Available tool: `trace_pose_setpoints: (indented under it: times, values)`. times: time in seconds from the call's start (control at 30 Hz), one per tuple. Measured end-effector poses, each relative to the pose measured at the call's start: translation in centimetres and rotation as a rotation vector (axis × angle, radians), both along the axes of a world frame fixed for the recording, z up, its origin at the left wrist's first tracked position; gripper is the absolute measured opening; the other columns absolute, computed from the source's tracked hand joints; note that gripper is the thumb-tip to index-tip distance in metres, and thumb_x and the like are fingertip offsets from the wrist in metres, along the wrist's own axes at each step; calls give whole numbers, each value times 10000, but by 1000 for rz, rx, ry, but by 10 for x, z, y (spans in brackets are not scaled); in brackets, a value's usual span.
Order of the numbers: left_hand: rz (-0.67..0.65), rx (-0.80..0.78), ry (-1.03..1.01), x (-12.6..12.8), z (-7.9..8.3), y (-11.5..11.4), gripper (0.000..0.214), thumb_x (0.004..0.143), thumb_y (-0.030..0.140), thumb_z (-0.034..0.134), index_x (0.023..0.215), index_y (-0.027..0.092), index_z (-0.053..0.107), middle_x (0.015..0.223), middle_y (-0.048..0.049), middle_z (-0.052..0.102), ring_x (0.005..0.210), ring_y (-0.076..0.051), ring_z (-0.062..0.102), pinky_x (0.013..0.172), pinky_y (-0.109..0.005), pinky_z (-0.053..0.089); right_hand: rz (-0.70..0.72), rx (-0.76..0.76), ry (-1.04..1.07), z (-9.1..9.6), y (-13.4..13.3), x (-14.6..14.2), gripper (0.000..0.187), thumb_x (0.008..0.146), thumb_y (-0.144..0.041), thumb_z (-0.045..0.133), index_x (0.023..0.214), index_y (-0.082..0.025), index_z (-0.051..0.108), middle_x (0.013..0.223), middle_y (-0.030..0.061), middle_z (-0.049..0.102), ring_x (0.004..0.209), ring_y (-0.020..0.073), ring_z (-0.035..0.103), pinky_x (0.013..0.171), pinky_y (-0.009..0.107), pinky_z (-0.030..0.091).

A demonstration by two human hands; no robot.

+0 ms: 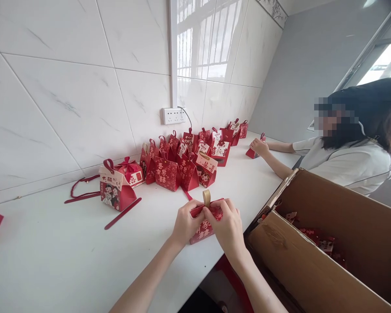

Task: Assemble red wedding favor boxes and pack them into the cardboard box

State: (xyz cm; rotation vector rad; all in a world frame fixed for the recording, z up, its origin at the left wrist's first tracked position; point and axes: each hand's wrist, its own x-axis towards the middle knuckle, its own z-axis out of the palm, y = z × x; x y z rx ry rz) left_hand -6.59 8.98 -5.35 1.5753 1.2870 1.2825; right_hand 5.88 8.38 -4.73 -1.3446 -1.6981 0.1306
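A red gift box [204, 230] with pale lettering stands on the white table, pinched along its top edge between both my hands. My left hand [188, 221] grips the top from the left, fingers closed. From the right, my right hand [226, 221] presses thumb and fingers on the same edge. Between them a gold ribbon loop [207, 198] sticks up out of the top. Part of the box's front is covered by my fingers. Beyond it stand several finished-looking red gift boxes [167, 174] with ribbon loops, grouped near the wall.
A pink-topped box [112, 191] stands at left beside loose red ribbons [122, 214]. An open cardboard carton [283, 239] holding red pieces is at right. A co-worker [348, 152] handles another red box [254, 152]. A power strip [174, 116] is on the tiled wall.
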Motion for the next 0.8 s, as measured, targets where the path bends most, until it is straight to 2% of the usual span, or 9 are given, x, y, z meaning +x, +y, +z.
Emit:
trace_pose_setpoints:
  times: [0.17,0.27,0.4,0.57,0.67,0.8]
  values:
    - [-8,64,31,0,-2,2,151,808,302,550,761,182,629,741,5,648,688,-119,588,644,-216,456,38,-153,3,6,0,4,145,834,-347,577,797,-206,585,868,27,616,754,176,599,766,369,439]
    - [-2,83,48,-1,-3,3,140,807,295,556,757,183,625,741,1,652,689,-124,592,652,-222,464,137,-163,29,4,5,13,82,827,-281,575,810,-205,601,862,29,614,762,175,594,742,353,466]
    - [-3,83,74,-2,-2,4,146,817,300,553,758,182,616,735,-2,654,681,-125,598,651,-223,473,241,-82,-15,0,14,25,119,866,-224,517,808,-211,619,806,22,605,699,153,574,677,312,476]
    - [-12,71,57,-3,0,3,139,823,299,551,793,184,624,773,-6,670,712,-129,609,676,-227,478,239,114,-177,-1,17,28,140,903,-223,514,840,-209,638,808,36,594,716,157,550,684,301,482]
    - [-32,42,33,-2,0,3,129,821,284,549,811,187,633,792,-3,679,726,-128,618,677,-223,478,193,208,-181,-4,18,27,138,914,-223,505,925,-196,640,871,61,582,770,168,557,701,303,495]
    - [-24,60,37,-2,0,3,126,821,287,552,797,187,625,779,-1,678,720,-127,621,678,-221,482,208,231,-178,-6,20,29,149,917,-237,514,974,-196,645,1004,79,576,760,150,574,697,301,492]
